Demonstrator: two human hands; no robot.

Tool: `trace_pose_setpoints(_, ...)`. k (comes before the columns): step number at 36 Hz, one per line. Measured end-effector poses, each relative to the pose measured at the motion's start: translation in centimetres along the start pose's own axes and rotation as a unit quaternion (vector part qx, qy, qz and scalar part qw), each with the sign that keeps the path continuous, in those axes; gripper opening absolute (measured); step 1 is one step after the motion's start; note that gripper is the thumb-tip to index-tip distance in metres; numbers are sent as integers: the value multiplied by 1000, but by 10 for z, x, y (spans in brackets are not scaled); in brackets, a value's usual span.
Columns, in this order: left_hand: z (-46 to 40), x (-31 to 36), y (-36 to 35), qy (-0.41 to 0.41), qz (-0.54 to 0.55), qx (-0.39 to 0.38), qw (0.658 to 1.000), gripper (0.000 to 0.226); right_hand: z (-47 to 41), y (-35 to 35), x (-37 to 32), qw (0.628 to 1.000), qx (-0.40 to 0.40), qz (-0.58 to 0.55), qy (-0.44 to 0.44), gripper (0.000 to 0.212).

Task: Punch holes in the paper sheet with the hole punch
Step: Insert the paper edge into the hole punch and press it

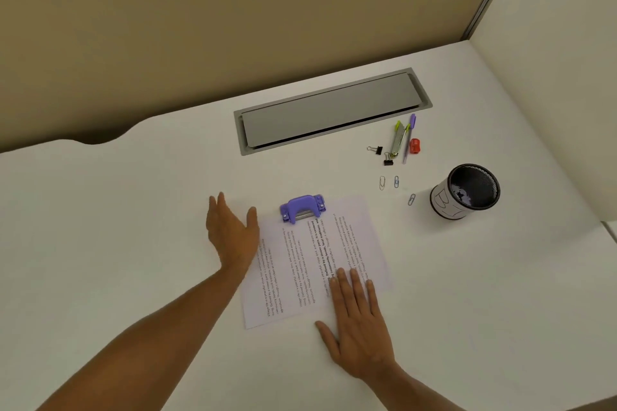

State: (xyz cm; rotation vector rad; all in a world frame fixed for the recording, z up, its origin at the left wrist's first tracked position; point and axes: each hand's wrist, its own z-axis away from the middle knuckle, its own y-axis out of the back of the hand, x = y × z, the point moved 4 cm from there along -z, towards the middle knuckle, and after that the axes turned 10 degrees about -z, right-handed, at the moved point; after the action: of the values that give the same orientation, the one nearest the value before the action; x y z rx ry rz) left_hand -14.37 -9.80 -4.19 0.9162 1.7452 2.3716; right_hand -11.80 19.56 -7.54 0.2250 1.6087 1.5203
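A printed paper sheet [307, 260] lies flat on the white desk [133, 227]. A purple hole punch [302, 208] sits at the sheet's far edge, with that edge slid into its slot. My left hand [230, 232] hovers open just left of the punch, thumb toward it, not touching it. My right hand [359, 320] lies flat with fingers spread, pressing the sheet's near right corner.
A grey cable hatch [330, 110] is set into the desk behind the punch. At the right lie binder clips [379, 150], pens [405, 138], a red sharpener [415, 146] and paper clips [396, 181]. A black mesh cup [465, 192] stands far right.
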Motion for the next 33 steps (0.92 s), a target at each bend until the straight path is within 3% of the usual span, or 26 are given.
trace_pose_setpoints(2,22,-19,-1,151,91,11,984,76,1,-1,1,1000,7,-1,7,79)
trace_pose_setpoints(4,43,-31,-5,213,124,13,969,76,0,-1,1,1000,13,-4,11,79)
trace_pose_setpoints(9,84,-46,-11,209,113,1,971,78,1,0,2,999,25,-29,23,80)
trace_pose_setpoints(13,104,-51,-15,201,93,-23,975,82,5,14,10,988,87,-125,17,81)
trace_pose_setpoints(19,132,-57,-22,76,-10,-80,994,91,-27,59,46,937,193,-238,-168,64)
trace_pose_setpoints(23,150,-60,-25,54,-17,-83,995,104,-71,85,68,901,160,-272,-297,66)
trace_pose_setpoints(33,141,-51,-18,105,20,-61,992,105,-143,111,82,825,59,-386,-409,72)
